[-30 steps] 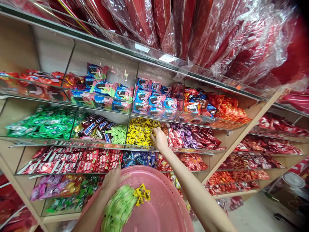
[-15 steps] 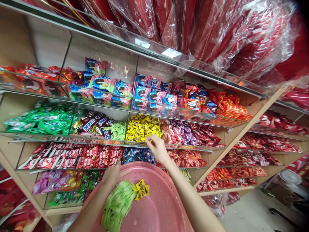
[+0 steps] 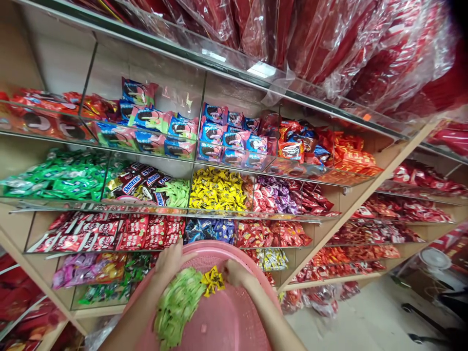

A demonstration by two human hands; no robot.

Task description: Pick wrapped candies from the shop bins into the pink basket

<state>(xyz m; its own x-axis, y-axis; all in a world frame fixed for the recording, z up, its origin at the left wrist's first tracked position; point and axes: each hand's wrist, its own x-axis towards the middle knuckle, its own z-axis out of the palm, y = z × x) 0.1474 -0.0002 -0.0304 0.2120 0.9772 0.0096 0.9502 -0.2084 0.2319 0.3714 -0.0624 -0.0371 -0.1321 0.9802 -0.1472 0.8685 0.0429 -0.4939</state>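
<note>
My left hand (image 3: 169, 258) grips the left rim of a round pink plastic basket (image 3: 234, 317). Inside it, a heap of green-wrapped candies (image 3: 179, 307) lies on the left, with a small cluster of yellow-wrapped candies (image 3: 212, 282) beside it. Just right of that cluster, my right hand (image 3: 235, 273) is low over the basket with its fingers curled closed; whatever they hold is hidden. Above the basket, a glass-fronted shelf bin holds a pile of yellow candies (image 3: 218, 190), and more green candies (image 3: 177, 192) are in the compartment to its left.
Shelves ahead carry Snickers bars (image 3: 137, 183), blue cookie packs (image 3: 215, 134), green packets (image 3: 62, 175) and red packets (image 3: 84, 231). Glass edges (image 3: 164, 212) run along the shelf fronts. Plastic-wrapped red goods (image 3: 314, 44) overhang at the top. A chair base (image 3: 420, 326) stands at lower right.
My right hand has come down from the yellow candy bin into the basket, beside the yellow candies. My left hand stays on the rim.
</note>
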